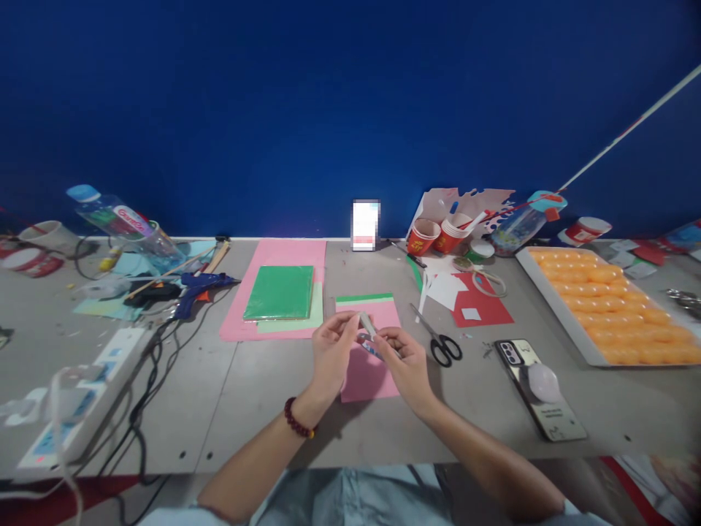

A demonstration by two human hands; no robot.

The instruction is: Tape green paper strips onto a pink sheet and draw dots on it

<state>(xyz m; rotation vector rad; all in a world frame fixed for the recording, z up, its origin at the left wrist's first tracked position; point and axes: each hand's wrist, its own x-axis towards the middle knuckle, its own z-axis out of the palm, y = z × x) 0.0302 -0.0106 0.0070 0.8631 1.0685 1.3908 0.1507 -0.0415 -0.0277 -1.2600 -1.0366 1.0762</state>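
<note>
My left hand (pixel 333 351) and right hand (pixel 408 363) narrowly pinch a small pale-grey strip (pixel 367 325), material unclear, at 12 o'clock; likely light, bendable. I'd hold the ends.

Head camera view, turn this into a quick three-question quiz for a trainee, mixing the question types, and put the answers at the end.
1. Multiple choice. The left hand and right hand, with a small pale piece between them, are held over: a) the phone; b) a pink sheet; c) the green packet.
2. True or false: the scissors lie closer to the right hand than to the left.
3. Fill in the colour: the white tray on the right side holds rows of ____ items.

Key: 1 b; 2 true; 3 orange.
</note>
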